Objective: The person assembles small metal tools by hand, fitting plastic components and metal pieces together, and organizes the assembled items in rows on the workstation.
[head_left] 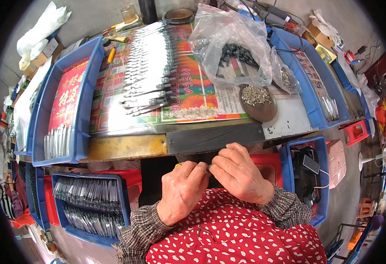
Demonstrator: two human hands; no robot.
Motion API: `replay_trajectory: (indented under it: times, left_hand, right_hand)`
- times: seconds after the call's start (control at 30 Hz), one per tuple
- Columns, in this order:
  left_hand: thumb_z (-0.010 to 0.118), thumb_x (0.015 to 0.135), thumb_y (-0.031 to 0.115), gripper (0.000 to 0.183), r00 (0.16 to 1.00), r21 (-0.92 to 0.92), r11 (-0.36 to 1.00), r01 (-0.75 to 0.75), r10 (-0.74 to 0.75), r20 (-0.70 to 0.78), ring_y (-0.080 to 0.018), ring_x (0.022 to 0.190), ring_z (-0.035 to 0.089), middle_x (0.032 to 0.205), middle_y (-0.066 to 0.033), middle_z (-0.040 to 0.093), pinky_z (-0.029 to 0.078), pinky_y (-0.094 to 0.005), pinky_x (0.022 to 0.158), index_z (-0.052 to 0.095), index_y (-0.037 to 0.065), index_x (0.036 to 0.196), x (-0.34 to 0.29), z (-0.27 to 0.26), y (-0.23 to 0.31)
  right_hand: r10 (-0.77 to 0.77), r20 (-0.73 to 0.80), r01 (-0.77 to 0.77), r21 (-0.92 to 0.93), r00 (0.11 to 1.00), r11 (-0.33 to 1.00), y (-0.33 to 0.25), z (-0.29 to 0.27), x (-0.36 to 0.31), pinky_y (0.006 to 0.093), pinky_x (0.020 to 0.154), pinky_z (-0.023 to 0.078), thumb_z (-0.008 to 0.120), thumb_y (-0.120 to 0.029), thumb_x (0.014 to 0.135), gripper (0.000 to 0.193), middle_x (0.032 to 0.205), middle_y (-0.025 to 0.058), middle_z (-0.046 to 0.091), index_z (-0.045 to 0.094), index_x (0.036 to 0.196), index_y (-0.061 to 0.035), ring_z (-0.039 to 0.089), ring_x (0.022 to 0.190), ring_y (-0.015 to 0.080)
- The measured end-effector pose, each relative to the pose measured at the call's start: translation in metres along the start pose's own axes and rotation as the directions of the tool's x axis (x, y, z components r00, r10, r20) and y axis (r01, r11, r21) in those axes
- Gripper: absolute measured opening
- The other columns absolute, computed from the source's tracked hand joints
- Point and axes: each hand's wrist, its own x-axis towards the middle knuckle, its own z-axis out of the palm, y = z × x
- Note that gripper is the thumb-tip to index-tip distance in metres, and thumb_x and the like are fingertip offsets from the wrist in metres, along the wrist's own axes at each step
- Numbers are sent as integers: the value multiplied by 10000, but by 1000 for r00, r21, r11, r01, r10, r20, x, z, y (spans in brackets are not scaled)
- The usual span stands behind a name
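My left hand (182, 188) and my right hand (242, 175) meet over my lap, just off the table's front edge. Both sets of fingers are closed, pinching a small dark piece (209, 168) between them. Most of that piece is hidden, so its kind cannot be made out. A yellow ring shows on a left finger. Ahead on the table lies a long row of slim, shiny pieces with dark ends (151, 66). A brown round dish (259, 115) holds many tiny metal parts, and a clear plastic bag (232, 37) behind it holds black parts.
Blue trays stand at the table's left (94, 75) and right (336, 94). Below on the left, a blue bin (125, 207) holds rows of clear, dark-tipped pieces. Another blue bin (322, 147) sits low at right, with a power bank-like box (311, 164) and white cable.
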Motion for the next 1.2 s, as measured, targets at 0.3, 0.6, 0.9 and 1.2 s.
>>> replay_trajectory:
  times: [0.3,0.6,0.9,1.2]
  left_hand:
    - [750,685,-23,304,999,23,999,27,-26,-47,-285,697,648,823,-115,646,524,-363,598,648,12,968,7,-8,-2]
    - [685,760,8,305,990,223,965,140,-130,-60,-336,726,609,844,-131,592,488,-414,603,600,62,1047,27,-32,-53]
    - [651,777,-23,226,976,271,950,154,-102,-194,-342,818,626,910,-140,622,505,-409,693,647,26,998,50,-37,-91]
    - [639,781,-28,182,987,328,943,58,-4,-163,-320,841,613,893,-117,636,496,-406,743,679,33,948,59,-28,-110]
  right_hand:
    - [-48,-187,29,-104,981,994,1,19,-7,418,816,542,678,-40,713,321,1068,121,642,679,1030,12,630,968,270]
    - [214,-301,-174,152,930,973,19,20,-9,389,766,552,740,35,680,401,1023,100,610,655,1064,-47,633,886,276]
    - [180,-300,-153,113,937,982,21,24,-6,356,683,503,751,13,718,295,916,68,617,657,993,-35,627,829,242]
    - [174,-286,-149,106,942,983,22,26,-5,362,687,481,749,-1,726,284,904,62,618,651,990,-37,620,818,240]
